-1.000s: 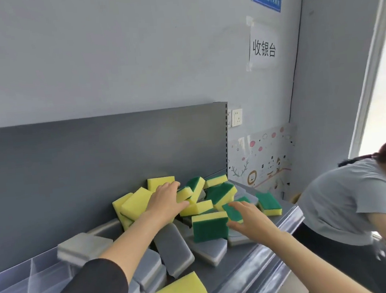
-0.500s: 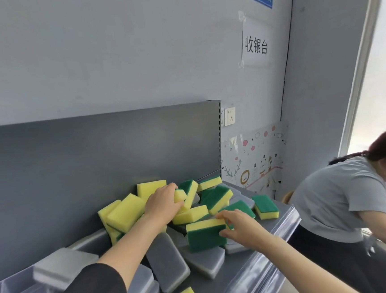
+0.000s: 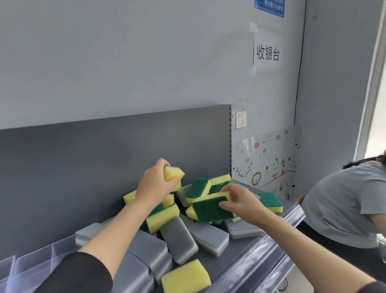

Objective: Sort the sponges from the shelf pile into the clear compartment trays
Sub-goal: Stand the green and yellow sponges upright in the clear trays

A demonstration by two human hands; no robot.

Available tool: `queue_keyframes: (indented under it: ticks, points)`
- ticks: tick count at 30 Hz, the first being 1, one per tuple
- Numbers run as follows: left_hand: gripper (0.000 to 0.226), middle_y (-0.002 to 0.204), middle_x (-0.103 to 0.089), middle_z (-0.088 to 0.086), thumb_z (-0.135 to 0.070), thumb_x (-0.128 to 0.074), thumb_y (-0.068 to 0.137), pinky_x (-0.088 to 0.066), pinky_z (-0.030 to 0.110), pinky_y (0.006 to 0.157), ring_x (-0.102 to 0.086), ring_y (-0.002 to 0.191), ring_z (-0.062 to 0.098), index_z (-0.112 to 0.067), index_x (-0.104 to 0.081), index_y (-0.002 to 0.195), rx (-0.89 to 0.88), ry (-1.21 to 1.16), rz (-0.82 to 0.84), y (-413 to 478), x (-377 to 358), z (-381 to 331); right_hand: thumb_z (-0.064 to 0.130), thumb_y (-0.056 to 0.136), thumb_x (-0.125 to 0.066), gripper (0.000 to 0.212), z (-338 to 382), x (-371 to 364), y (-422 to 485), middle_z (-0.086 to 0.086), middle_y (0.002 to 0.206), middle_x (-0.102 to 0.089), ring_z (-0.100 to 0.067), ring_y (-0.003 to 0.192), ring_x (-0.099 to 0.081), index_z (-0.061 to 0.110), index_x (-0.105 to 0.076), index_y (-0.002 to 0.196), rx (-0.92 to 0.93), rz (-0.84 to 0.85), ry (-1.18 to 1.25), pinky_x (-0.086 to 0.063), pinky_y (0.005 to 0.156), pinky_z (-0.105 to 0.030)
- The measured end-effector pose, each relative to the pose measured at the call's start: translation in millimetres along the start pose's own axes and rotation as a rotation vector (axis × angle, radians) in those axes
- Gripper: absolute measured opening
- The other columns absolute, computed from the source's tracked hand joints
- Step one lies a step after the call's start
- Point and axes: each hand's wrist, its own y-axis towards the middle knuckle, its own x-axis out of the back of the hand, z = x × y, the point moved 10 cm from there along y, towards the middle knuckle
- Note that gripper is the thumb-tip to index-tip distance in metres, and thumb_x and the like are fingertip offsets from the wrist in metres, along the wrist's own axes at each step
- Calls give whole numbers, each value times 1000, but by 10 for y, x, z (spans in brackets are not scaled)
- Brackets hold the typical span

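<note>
A pile of yellow-and-green sponges (image 3: 198, 189) and grey sponges (image 3: 179, 241) lies on the grey shelf (image 3: 248, 253). My left hand (image 3: 154, 184) is raised above the pile, shut on a yellow sponge (image 3: 173, 172). My right hand (image 3: 241, 203) grips a yellow-and-green sponge (image 3: 210, 209) by its right end, green face toward me, just above the pile. A single yellow sponge (image 3: 185, 281) lies near the shelf's front edge. The clear compartment tray (image 3: 29, 265) sits at the lower left, partly hidden by my left sleeve.
A dark grey back panel (image 3: 95, 159) rises behind the shelf. Another person in a grey shirt (image 3: 346, 205) bends over at the right, close to the shelf's end. The shelf has a clear front rail (image 3: 263, 268).
Both hands have lifted: the left has picked a yellow sponge up out of the pile, and the right has taken hold of the yellow-and-green sponge and raised it.
</note>
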Motion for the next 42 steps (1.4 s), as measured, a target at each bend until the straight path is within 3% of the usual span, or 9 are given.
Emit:
queue_keyframes:
  ticks: [8, 16, 20, 25, 28, 30, 33, 36, 42]
  points:
    - [26, 91, -57, 4, -29, -65, 80, -45, 34, 70, -54, 84, 25, -21, -47, 96, 37, 11, -35, -506, 416, 57, 21, 87, -59, 22, 302, -138, -334, -11, 102, -61, -24, 92, -61, 17, -51, 107, 46, 34, 51, -54, 76, -33]
    - [29, 96, -55, 2, -28, -67, 80, -38, 30, 72, -49, 89, 21, -17, -52, 102, 113, 100, -103, -1039, 999, 274, 22, 89, -57, 29, 777, -475, -598, -5, 103, -59, -19, 88, -61, 15, -49, 116, 124, 111, 85, -52, 69, -22]
    - [31, 103, -58, 8, -29, -67, 78, -42, 31, 74, -51, 91, 24, -20, -53, 104, 190, 114, -130, -1280, 1301, 486, 24, 89, -57, 28, 1072, -695, -678, -6, 101, -62, -21, 90, -63, 18, -48, 115, 181, 154, 83, -56, 79, -37]
    - [31, 104, -57, 9, -31, -67, 77, -45, 31, 72, -53, 91, 26, -23, -54, 103, 290, 138, -161, -1634, 1710, 798, 25, 89, -58, 32, 1451, -1057, -739, -6, 96, -61, -23, 86, -61, 18, -48, 118, 234, 198, 69, -54, 75, -36]
    - [30, 104, -56, 8, -31, -66, 78, -45, 30, 71, -53, 91, 25, -22, -53, 104, 340, 179, -195, -1852, 2021, 979, 22, 89, -58, 34, 1719, -1306, -781, 3, 88, -56, -11, 77, -54, 19, -47, 120, 290, 222, 69, -45, 59, -13]
    - [29, 104, -57, 8, -30, -66, 78, -45, 30, 71, -53, 91, 25, -23, -53, 102, 374, 195, -228, -2002, 2242, 1110, 19, 88, -58, 35, 1910, -1475, -826, 2, 92, -55, -9, 77, -51, 18, -47, 121, 322, 243, 90, -40, 55, -9]
    - [25, 102, -57, 8, -29, -66, 78, -46, 32, 72, -53, 89, 26, -24, -50, 97, 425, 209, -280, -2213, 2563, 1311, 15, 86, -60, 37, 2171, -1727, -901, -2, 98, -57, -15, 86, -54, 14, -48, 121, 348, 272, 133, -42, 65, -14]
    - [24, 99, -58, 6, -28, -66, 78, -46, 34, 73, -54, 89, 26, -24, -47, 93, 454, 233, -319, -2401, 2846, 1465, 14, 85, -61, 38, 2408, -1981, -948, -5, 103, -60, -20, 94, -57, 15, -48, 121, 361, 309, 162, -49, 77, -28]
    - [24, 95, -57, 4, -27, -66, 79, -46, 36, 73, -54, 87, 27, -23, -46, 93, 501, 280, -365, -2797, 3419, 1820, 15, 86, -61, 37, 2947, -2452, -1071, -4, 109, -59, -20, 97, -56, 19, -46, 120, 380, 347, 169, -49, 77, -29]
